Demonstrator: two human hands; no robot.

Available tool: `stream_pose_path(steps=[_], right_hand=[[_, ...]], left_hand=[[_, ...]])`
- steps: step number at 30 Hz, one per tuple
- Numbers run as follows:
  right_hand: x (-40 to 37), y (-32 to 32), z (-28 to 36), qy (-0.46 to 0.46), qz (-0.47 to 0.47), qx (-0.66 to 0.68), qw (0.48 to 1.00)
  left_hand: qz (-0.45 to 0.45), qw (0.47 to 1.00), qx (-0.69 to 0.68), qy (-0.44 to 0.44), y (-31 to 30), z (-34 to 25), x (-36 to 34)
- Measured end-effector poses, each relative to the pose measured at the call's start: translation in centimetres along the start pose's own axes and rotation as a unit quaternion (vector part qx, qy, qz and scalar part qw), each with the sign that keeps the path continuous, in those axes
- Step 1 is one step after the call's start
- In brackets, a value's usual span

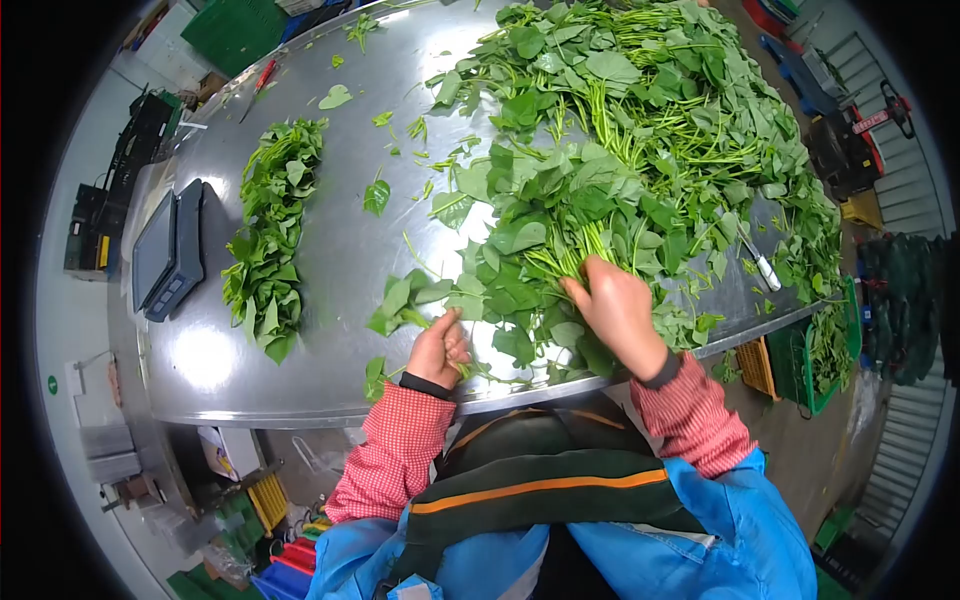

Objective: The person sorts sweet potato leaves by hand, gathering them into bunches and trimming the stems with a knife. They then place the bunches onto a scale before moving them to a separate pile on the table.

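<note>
My left hand [440, 350] is closed round a small sprig of leafy greens [405, 300], its leaves pointing up and left. My right hand [617, 308] has its thumb and fingers on the stems of a larger bunch of leafy greens [545, 225], with broad, pointed leaves. Both hands are over the near edge of the metal table [370, 240]. Behind my right hand spreads a large heap of the same greens [660, 110], stems and leaves tangled. On the left lies a neat row of greens [275, 235].
A dark scale or display unit [172, 250] stands at the table's left. A white-handled knife [766, 273] lies at the right among leaves, a red-handled tool [265, 75] at the far left. Loose leaves [376, 197] are scattered mid-table. A green crate [815, 375] sits below the right edge.
</note>
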State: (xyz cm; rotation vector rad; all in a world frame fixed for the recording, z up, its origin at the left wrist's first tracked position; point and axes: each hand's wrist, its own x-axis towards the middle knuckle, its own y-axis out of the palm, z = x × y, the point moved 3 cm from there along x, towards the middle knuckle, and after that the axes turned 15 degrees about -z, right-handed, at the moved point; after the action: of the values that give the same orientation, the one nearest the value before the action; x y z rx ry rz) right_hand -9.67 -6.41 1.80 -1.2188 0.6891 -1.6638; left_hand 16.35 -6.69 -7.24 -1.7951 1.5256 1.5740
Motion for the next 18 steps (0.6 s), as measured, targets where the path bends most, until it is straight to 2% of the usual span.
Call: stream_pose_path(steps=[2, 4, 5, 6, 7, 9, 10, 11, 13, 14, 17, 18], right_hand=[[-0.7, 2.6, -2.2, -0.077, 0.013, -0.038, 0.996], [0.9, 1.3, -2.1, 0.082, 0.03, 0.199, 0.976], [1.3, 0.2, -1.7, 0.163, 0.045, 0.314, 0.934], [2.1, -1.9, -0.9, 0.359, 0.12, 0.47, 0.797], [2.4, -2.4, -1.0, 0.396, 0.139, 0.545, 0.726], [1.3, 0.7, -2.9, 0.256, 0.068, 0.38, 0.886], [0.9, 0.8, -2.0, 0.226, 0.039, 0.337, 0.913], [0.4, 0.4, -1.4, 0.24, 0.085, 0.327, 0.91], [0.2, -0.3, 0.6, 0.209, 0.084, 0.319, 0.921], [-0.1, 0.0, 1.2, 0.198, 0.065, 0.339, 0.917], [-0.7, 0.2, 3.2, 0.022, -0.007, 0.234, 0.972], [-0.9, 0.2, 3.9, 0.004, 0.004, 0.225, 0.974]], left_hand=[[-0.007, 0.998, 0.056, 0.041, 1.7, -0.1, -1.6], [-0.04, 0.986, 0.078, 0.14, 3.1, -2.0, -2.9], [-0.063, 0.977, 0.089, 0.185, 3.2, -2.6, -3.7], [-0.069, 0.977, 0.068, 0.188, 3.4, -3.1, -4.3], [-0.058, 0.979, 0.062, 0.186, 3.5, -3.1, -4.5], [-0.033, 0.981, 0.05, 0.184, 4.1, -2.7, -5.0], [-0.03, 0.981, 0.044, 0.184, 4.8, -2.3, -5.4], [-0.008, 0.98, 0.044, 0.191, 5.4, -2.0, -5.6], [0.026, 0.972, 0.062, 0.226, 6.8, -1.6, -6.3], [0.008, 0.971, 0.076, 0.226, 7.3, -1.2, -6.4], [-0.025, 0.968, 0.105, 0.229, 8.8, -0.5, -6.1], [-0.027, 0.969, 0.111, 0.22, 8.8, 0.0, -5.7]])
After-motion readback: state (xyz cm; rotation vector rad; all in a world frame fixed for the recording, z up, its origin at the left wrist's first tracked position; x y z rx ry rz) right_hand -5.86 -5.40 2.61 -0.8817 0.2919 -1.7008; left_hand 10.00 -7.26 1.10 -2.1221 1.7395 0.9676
